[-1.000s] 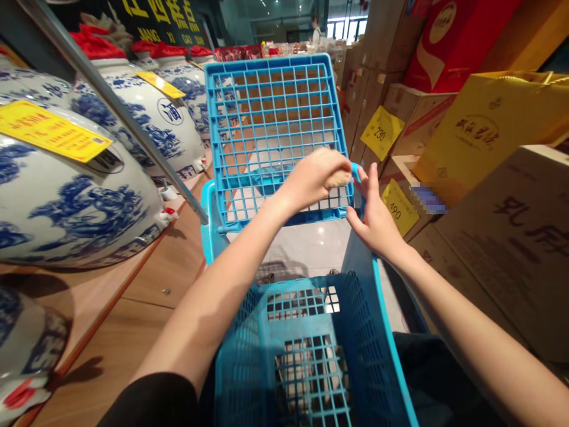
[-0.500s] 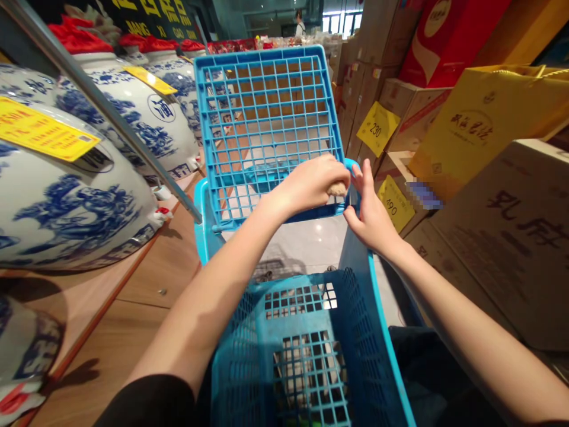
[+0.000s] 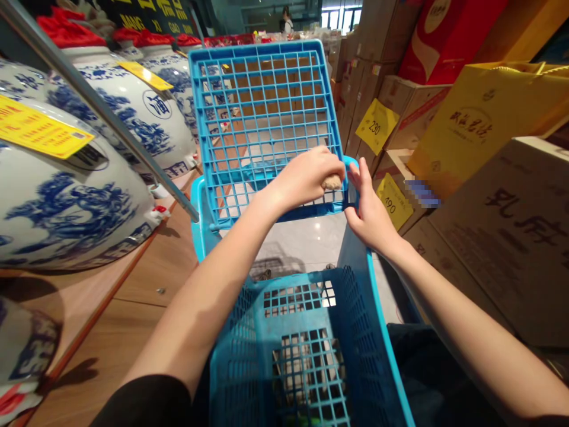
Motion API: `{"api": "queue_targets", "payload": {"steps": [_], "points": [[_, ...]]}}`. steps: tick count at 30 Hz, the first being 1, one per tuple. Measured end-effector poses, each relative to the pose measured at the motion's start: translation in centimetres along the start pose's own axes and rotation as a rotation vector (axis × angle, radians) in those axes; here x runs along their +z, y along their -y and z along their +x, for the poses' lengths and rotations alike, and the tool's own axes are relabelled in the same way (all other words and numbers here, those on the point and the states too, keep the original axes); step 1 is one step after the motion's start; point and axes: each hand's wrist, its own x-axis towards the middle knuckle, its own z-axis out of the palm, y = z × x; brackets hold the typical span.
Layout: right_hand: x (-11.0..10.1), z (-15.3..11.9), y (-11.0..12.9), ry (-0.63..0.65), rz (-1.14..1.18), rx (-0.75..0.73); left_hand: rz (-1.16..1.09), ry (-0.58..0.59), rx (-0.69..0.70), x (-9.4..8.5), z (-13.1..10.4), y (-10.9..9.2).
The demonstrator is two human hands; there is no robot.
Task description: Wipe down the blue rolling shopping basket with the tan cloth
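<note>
A blue plastic basket cart (image 3: 302, 323) stands below me, with a blue grid panel (image 3: 267, 101) raised at its far side. My left hand (image 3: 315, 172) is closed around a small tan, cloth-like thing (image 3: 332, 182) and rests near the panel's lower right corner. Beside it, at the top of the cart's right wall, my right hand (image 3: 368, 210) touches the blue rim. Its thumb and fingers are apart, with the rim between them.
Large blue-and-white jars (image 3: 66, 190) line a wooden shelf (image 3: 146, 267) on the left, behind a metal pole (image 3: 102, 115). Cardboard boxes (image 3: 502, 237), a yellow bag (image 3: 484, 118) and price signs (image 3: 376, 126) crowd the right. A person (image 3: 287, 24) is far ahead.
My left hand, still closed on the tan thing, has moved slightly left and up along with the panel. My right hand has barely moved.
</note>
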Motion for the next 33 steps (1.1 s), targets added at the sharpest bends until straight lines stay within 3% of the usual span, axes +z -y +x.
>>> {"api": "queue_targets", "payload": {"steps": [2, 4, 9, 11, 18, 24, 27, 31, 33], "points": [[-0.1, 0.0, -0.2, 0.003, -0.006, -0.005, -0.027, 0.106, 0.043, 1.0, 0.4, -1.3], [-0.2, 0.0, -0.3, 0.009, -0.013, -0.01, -0.033, 0.124, 0.057, 1.2, 0.6, -1.8], [-0.4, 0.1, 0.0, 0.033, -0.014, -0.004, 0.056, -0.127, -0.081, -0.7, 0.0, -0.2], [-0.4, 0.1, 0.2, 0.036, -0.018, 0.002, 0.072, -0.152, -0.119, -0.8, -0.1, 0.0], [-0.3, 0.2, 0.0, 0.017, -0.031, -0.01, 0.181, 0.143, -0.09, 1.3, 0.8, -3.5], [-0.3, 0.3, -0.2, 0.015, -0.029, -0.022, 0.321, 0.186, -0.088, 1.0, 1.3, -5.3], [-0.3, 0.3, 0.0, 0.019, -0.032, -0.01, 0.3, 0.087, -0.12, 0.4, 0.9, -3.9], [-0.3, 0.3, 0.4, 0.022, -0.043, 0.001, 0.2, -0.213, -0.212, -1.6, -0.2, -0.3], [-0.3, 0.2, 0.5, 0.018, -0.039, -0.003, 0.163, -0.24, -0.222, -2.1, -0.5, 0.5]]}}
